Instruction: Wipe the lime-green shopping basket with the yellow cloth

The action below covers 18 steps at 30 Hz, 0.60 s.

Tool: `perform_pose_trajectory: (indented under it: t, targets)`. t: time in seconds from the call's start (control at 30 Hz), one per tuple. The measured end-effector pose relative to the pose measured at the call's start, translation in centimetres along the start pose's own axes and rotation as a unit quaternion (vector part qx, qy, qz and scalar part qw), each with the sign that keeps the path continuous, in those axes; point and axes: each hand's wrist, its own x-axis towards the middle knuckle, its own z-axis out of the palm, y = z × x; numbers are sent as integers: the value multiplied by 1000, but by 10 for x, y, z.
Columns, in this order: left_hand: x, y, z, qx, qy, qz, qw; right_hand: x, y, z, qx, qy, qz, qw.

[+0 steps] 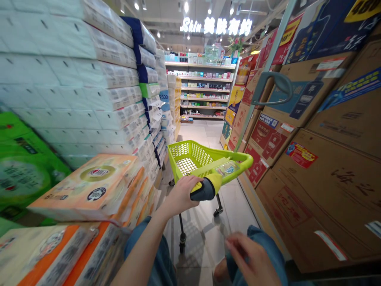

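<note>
A lime-green shopping cart [205,159] with a lattice basket stands in the aisle just ahead of me; its basket shows no goods in the visible part. My left hand [183,194] is closed around a rounded yellow and dark grey thing [206,187] at the near left end of the cart's handle [245,161]. Whether the fingers also grip the handle bar is hidden. Low on the right, apart from the cart, my right hand [250,254] hangs near my knee, its fingers bent and blurred by motion.
Tall stacks of white tissue packs [74,83] line the left, with orange tissue packs [89,186] low in front. Cardboard cartons [321,186] rise on the right behind a metal post with a grey-blue handle [272,89]. Tiled floor [202,129] leads to stocked shelves [205,87].
</note>
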Motion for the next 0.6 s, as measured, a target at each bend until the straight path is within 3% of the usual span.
perform_pose_trajectory:
  t: [0.1, 0.17, 0.23, 0.33, 0.5, 0.6]
  targets:
    - [-3, 3, -2, -28, 0, 11, 1000, 52, -22, 5, 85, 185, -156, 967]
    - [-8, 3, 0, -33, 18, 16, 999, 80, -39, 11, 44, 241, -241, 939]
    - [-14, 0, 5, -31, 44, 23, 998, 98, -51, 22, -22, 220, -284, 933]
    - [-23, -9, 14, -26, 73, 28, 997, 109, -62, 40, -101, 187, -271, 939]
    - [-26, -21, 21, -25, 81, 25, 996, 115, -64, 56, -129, 227, -228, 938]
    - [-24, -23, 21, -20, 83, 29, 996, 121, -52, 50, -128, 229, -259, 930]
